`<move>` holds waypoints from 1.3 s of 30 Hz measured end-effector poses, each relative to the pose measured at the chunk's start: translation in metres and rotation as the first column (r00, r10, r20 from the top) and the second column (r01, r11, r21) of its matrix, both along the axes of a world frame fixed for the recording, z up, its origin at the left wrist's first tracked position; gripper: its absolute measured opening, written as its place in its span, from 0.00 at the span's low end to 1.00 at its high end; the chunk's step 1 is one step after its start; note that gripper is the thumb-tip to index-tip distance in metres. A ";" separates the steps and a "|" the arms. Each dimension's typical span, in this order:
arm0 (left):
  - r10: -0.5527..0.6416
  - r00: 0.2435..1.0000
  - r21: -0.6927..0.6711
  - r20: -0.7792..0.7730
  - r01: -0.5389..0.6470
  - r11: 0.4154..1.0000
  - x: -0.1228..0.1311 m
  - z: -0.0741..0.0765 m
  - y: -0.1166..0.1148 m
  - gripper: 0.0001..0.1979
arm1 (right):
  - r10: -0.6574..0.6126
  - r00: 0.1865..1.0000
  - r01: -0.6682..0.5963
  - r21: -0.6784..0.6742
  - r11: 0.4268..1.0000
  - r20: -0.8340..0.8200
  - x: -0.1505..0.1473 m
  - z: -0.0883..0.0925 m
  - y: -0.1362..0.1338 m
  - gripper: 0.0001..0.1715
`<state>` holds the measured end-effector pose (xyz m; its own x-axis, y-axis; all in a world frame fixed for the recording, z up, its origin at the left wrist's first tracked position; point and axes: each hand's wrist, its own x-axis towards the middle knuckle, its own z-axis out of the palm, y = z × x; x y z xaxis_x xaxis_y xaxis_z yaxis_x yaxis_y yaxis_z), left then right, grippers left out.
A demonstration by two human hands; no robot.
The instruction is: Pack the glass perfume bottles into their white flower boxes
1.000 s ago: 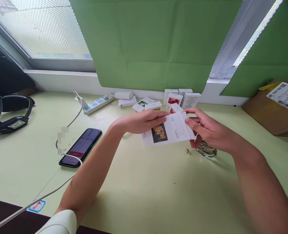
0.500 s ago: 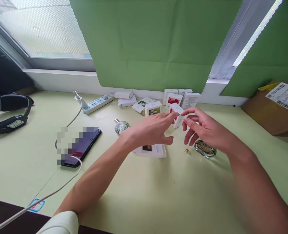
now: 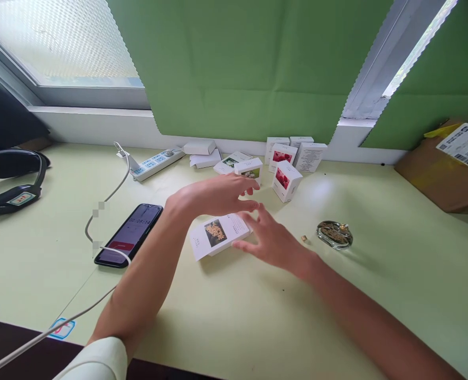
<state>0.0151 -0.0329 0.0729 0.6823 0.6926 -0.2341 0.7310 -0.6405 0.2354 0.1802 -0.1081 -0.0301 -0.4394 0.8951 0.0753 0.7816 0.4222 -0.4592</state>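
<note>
A flat white box (image 3: 218, 235) with a yellow flower picture lies on the pale green table (image 3: 258, 316), in the middle. My left hand (image 3: 214, 194) hovers just above its far edge, fingers stretched out to the right and holding nothing. My right hand (image 3: 271, 241) rests at the box's right end with its fingers spread, the fingertips touching or almost touching the box. To the right lie a small gold cap (image 3: 304, 238) and a round glass bottle (image 3: 334, 234).
Several small white boxes (image 3: 285, 180) with flower pictures stand at the back by the wall. A phone (image 3: 130, 235) on a white cable (image 3: 111, 195) lies left, with a power strip (image 3: 155, 163) behind it. There is a black headset (image 3: 8, 184) at far left and a cardboard box (image 3: 440, 174) at far right.
Both hands held the flower box up a second ago and have let it go; it now lies on the table. My right hand has moved left and down to it.
</note>
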 end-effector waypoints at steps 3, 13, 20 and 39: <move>-0.031 0.999 -0.012 -0.021 0.031 0.999 0.005 -0.002 -0.002 0.27 | 0.141 0.981 -0.158 0.130 0.979 0.134 -0.009 -0.015 -0.001 0.34; -0.010 0.983 -0.137 -0.182 -0.016 0.990 0.019 -0.030 0.005 0.44 | 0.141 0.982 -0.102 -0.275 0.956 0.128 0.047 0.038 -0.001 0.28; -0.102 0.956 -0.134 -0.276 0.067 0.989 0.049 -0.057 -0.001 0.39 | -0.052 0.998 0.066 -0.372 0.926 0.047 0.080 0.043 0.008 0.27; -0.131 0.971 -0.107 0.201 0.155 0.982 0.037 -0.016 -0.014 0.41 | -0.272 0.843 -0.065 -0.590 0.805 -0.464 0.094 0.084 0.004 0.38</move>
